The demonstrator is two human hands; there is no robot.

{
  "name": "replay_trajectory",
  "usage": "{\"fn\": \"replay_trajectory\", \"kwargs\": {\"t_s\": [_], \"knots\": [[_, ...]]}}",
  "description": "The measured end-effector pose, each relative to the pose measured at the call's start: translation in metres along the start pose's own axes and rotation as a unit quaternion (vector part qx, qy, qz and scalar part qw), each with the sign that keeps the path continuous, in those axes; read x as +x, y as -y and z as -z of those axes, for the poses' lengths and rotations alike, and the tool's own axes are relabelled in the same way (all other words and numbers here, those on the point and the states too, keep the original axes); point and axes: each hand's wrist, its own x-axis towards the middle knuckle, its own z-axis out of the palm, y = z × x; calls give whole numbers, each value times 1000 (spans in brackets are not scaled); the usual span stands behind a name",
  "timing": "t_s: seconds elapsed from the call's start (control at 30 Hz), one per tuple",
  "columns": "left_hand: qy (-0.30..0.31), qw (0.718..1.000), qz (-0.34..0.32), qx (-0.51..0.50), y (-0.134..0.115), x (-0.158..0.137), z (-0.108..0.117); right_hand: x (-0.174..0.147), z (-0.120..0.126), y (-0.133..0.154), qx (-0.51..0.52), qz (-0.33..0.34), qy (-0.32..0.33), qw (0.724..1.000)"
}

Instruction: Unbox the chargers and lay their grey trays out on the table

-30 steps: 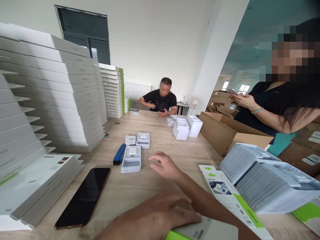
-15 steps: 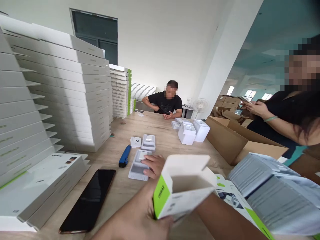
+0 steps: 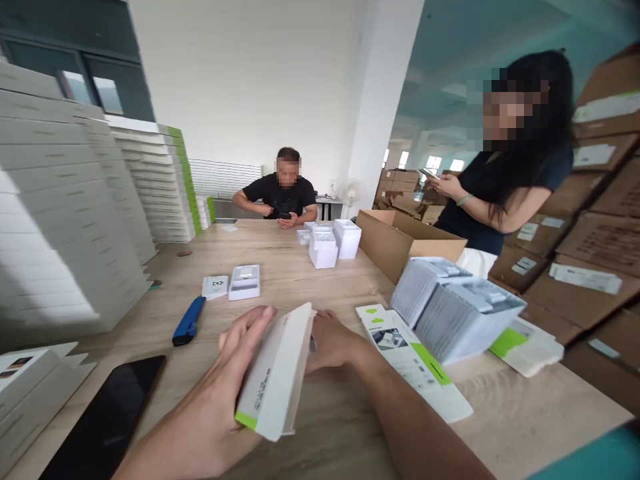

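The left hand (image 3: 225,393) is cupping the white-and-green box (image 3: 275,373) from beneath, fingers spread along its left face, and is holding it tilted above the counter (image 3: 320,293). The right hand (image 3: 333,341) is closing on the box's upper right edge, fingers partly hidden behind the flap, so their exact grip cannot be told. By judgement, packing of this unit is midway: the box is erected and in hand, its top flap is standing unsealed, and one filled tray (image 3: 245,282) with a small card (image 3: 215,287) is lying well apart on the counter, not yet boxed. Further left, a black phone (image 3: 107,420) and a blue cutter (image 3: 189,321) are resting on the wood before tall stacks of flat boxes (image 3: 65,220). To the right, flat sleeves (image 3: 413,360) are lying under a stack of grey trays (image 3: 457,307), with an open carton (image 3: 400,237) behind. One person is sitting at the far end; another is standing at the right beside piled cartons (image 3: 590,220).
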Motion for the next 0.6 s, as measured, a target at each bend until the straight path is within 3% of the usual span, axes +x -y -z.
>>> {"fn": "replay_trajectory", "kwargs": {"t_s": [0.1,0.23,0.4,0.5,0.6], "knots": [[39,997,50,50,11,5,-4,-12,4,-10,-7,-24,7,1000],[104,979,133,115,37,16,-8,-33,12,-20,-18,-113,6,993],[167,955,201,141,54,19,-8,-42,25,-27,-51,-165,32,984],[169,950,210,156,56,19,-6,-43,28,-26,-13,-159,5,987],[145,951,213,174,58,19,-5,-43,26,-20,58,-101,-37,992]]}}
